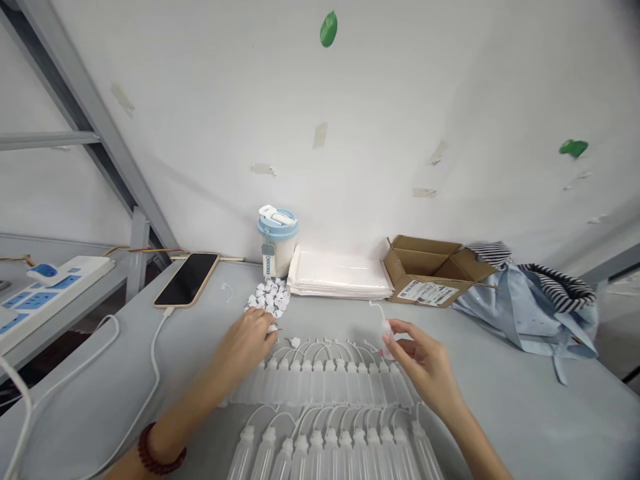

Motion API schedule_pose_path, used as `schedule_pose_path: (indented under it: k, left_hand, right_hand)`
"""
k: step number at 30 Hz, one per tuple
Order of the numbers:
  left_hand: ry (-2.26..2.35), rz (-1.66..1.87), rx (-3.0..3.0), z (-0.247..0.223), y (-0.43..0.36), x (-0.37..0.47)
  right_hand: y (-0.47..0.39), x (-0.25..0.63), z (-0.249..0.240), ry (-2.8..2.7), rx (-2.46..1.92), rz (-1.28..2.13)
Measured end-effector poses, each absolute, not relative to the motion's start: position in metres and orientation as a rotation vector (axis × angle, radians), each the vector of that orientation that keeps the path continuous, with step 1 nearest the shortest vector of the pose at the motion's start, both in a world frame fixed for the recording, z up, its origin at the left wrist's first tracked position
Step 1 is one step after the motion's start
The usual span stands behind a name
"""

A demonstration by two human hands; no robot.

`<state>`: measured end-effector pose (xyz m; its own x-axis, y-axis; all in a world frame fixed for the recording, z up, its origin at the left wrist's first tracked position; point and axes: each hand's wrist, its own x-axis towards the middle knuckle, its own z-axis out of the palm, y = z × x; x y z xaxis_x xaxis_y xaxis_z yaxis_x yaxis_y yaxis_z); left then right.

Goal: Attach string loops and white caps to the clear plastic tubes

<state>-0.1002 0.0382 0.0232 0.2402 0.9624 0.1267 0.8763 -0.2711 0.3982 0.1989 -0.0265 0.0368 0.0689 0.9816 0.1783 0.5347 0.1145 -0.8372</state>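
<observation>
My right hand (pixel 420 357) pinches a small translucent plastic squeeze bottle (pixel 387 341) between thumb and fingers, held upright with a thin white curved strap rising from its top. My left hand (pixel 247 339) is closed, palm down, its fingertips on a small white cap (pixel 271 328) at the near edge of a pile of white caps (pixel 270 293). A single white cap with a thin metal needle (pixel 295 342) lies apart on the table. Below the hands, similar bottles lie side by side in a back row (pixel 320 383) and a front row (pixel 330 457), thin straps curving from their tops.
Behind the caps stands a blue-lidded cup (pixel 285 250), beside a stack of white padded envelopes (pixel 340 273). An open cardboard box (pixel 425 277) and a light-blue cloth bag (pixel 520 310) sit right. At left are a charging phone (pixel 189 280), its white cable (pixel 156 353) and a power strip (pixel 50 297).
</observation>
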Motion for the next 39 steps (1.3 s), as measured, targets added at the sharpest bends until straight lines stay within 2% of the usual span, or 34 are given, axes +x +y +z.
schedule_pose_path:
  k: [4,8,12,17,23,39]
  left_hand:
    - [1.720,0.672,2.088,0.039,0.031,-0.090]
    - [1.287,0.843,1.545,0.053,0.013,-0.071]
    - [1.115,0.853,1.276,0.053,-0.002,-0.053]
    - [1.147,0.972,1.334,0.041,-0.011,-0.043]
    - [1.160,0.906,1.423,0.046,-0.016,-0.041]
    - [1.021,0.703,1.515,0.052,-0.011,-0.052]
  right_hand:
    - [-0.025,0.176,0.040,-1.665,-1.482,0.651]
    - [-0.027,0.147,0.043,-1.839,-1.320,0.496]
    - [-0.034,0.130,0.035,-1.922,-1.224,0.405]
    - [-0.046,0.120,0.030,-1.999,-1.139,0.417]
    - [-0.054,0.116,0.034,-2.004,-1.103,0.426]
    - [-0.054,0.132,0.028,-2.101,-1.085,-0.038]
